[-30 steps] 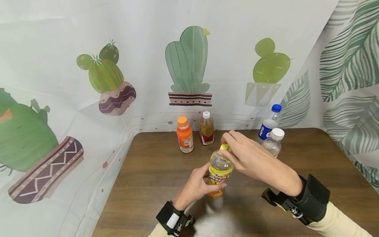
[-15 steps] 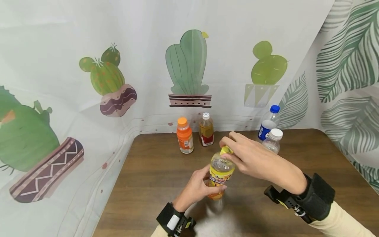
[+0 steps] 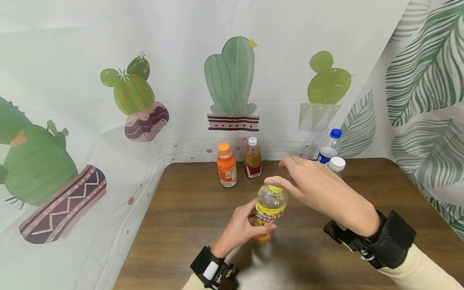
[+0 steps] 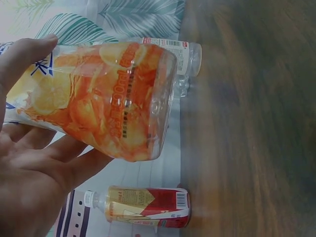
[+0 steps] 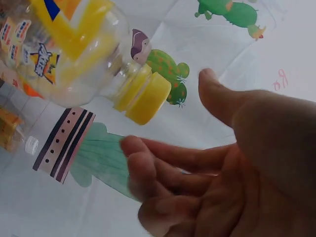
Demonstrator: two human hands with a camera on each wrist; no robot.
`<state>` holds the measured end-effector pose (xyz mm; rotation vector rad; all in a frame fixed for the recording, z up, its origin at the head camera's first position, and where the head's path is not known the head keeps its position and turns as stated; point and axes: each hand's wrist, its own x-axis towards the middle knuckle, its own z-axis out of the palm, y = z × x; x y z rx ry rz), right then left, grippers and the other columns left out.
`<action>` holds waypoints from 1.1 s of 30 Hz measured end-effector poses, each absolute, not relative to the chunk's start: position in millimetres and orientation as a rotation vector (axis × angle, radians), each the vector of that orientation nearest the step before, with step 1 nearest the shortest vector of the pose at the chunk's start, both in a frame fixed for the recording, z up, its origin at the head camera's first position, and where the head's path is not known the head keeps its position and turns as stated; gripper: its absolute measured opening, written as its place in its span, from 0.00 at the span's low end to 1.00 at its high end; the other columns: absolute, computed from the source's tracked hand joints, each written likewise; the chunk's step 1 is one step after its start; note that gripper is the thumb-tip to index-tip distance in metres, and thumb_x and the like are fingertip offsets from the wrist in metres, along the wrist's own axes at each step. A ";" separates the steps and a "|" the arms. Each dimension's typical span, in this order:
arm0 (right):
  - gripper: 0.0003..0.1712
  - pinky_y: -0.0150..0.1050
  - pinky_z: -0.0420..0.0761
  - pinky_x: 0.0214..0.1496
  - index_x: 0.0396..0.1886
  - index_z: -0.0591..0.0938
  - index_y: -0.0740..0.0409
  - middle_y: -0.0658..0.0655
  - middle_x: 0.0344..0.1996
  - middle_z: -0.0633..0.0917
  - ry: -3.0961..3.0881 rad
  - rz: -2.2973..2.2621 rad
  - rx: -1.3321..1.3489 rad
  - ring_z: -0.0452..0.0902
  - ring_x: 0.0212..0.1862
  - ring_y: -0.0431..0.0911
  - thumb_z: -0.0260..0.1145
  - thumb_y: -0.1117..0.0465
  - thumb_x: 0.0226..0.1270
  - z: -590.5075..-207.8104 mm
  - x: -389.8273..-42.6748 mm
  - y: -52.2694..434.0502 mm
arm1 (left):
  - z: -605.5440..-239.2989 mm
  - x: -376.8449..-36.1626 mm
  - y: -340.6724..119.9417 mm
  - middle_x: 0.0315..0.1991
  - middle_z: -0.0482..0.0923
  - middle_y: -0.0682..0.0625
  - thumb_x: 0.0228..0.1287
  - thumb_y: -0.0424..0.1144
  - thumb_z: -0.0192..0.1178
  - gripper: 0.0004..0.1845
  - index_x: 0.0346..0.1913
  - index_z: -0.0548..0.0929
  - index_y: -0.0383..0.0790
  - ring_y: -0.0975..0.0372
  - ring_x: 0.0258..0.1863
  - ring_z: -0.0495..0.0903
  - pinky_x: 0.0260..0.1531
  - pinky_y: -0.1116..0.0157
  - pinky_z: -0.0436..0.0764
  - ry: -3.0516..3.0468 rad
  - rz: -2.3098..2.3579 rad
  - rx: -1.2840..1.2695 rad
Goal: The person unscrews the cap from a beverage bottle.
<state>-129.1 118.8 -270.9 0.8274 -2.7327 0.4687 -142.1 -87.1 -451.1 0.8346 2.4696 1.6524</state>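
A white cactus-printed cloth (image 3: 177, 48) hangs behind a brown wooden table (image 3: 188, 213); the right hand (image 3: 313, 183), thumb and fingers apart, hovers at two o'clock from a yellow-labelled bottle (image 3: 270, 209); the left hand (image 3: 242, 227), at its eight o'clock, grips it near the table's middle; an orange bottle (image 3: 226, 166) stands at ten, an amber bottle (image 3: 253, 160) at eleven; the gripped bottle's yellow cap (image 5: 149, 98) sits on its neck, apart from the right hand.
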 end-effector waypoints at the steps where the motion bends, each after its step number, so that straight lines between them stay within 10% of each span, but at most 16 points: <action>1: 0.24 0.35 0.75 0.26 0.34 0.80 0.53 0.47 0.25 0.81 -2.751 0.461 0.795 0.75 0.25 0.39 0.61 0.37 0.68 -270.4 -128.7 117.4 | -450.7 -141.9 -87.3 0.49 0.83 0.57 0.57 0.50 0.73 0.28 0.59 0.76 0.55 0.69 0.47 0.83 0.48 0.69 0.83 2.487 1.643 0.839; 9: 0.26 0.33 0.66 0.20 0.17 0.72 0.52 0.46 0.14 0.68 -2.791 0.417 0.742 0.66 0.17 0.40 0.66 0.41 0.66 -272.9 -128.2 107.4 | -445.1 -142.4 -88.2 0.45 0.84 0.57 0.56 0.50 0.73 0.26 0.57 0.77 0.53 0.70 0.40 0.82 0.39 0.68 0.84 2.600 1.557 0.843; 33: 0.11 0.35 0.76 0.32 0.43 0.80 0.52 0.48 0.32 0.75 -2.615 0.460 1.141 0.72 0.31 0.39 0.71 0.64 0.63 -272.5 -120.7 116.3 | -440.9 -138.2 -93.2 0.46 0.84 0.57 0.55 0.49 0.74 0.27 0.57 0.76 0.56 0.68 0.43 0.82 0.45 0.66 0.83 2.537 1.577 0.821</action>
